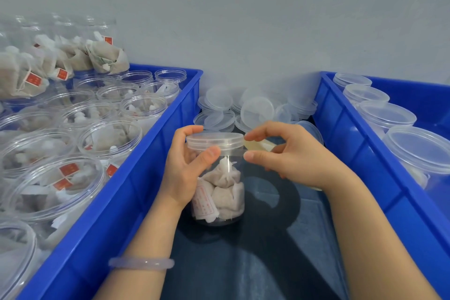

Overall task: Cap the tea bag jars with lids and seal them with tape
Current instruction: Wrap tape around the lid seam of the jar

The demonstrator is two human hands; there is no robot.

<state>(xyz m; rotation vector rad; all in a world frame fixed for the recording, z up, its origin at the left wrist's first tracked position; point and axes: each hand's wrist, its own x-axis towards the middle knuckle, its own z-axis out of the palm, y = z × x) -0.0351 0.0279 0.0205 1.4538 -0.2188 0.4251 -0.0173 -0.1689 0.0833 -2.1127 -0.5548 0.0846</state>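
Between the two blue crates (155,177), on the dark work surface (243,263), our left hand (187,168) clamps the capped tea bag jar (219,185) just under its lid (215,140), while our right hand (285,153) pinches a strip of clear tape (235,152) drawn from the roll (261,146). We judge the taping goes best if the strip stays taut along the lid seam while the left hand turns the jar. Jar stands upright, long axis vertical, lid up.

This looks like a small packing workshop. A blue plastic crate (136,177) at the left of the frame holds many open jars of tea bags (109,138), another crate (365,158) at the right holds capped jars (387,115), and loose lids (255,109) lie piled at centre against a plain grey wall (243,19).
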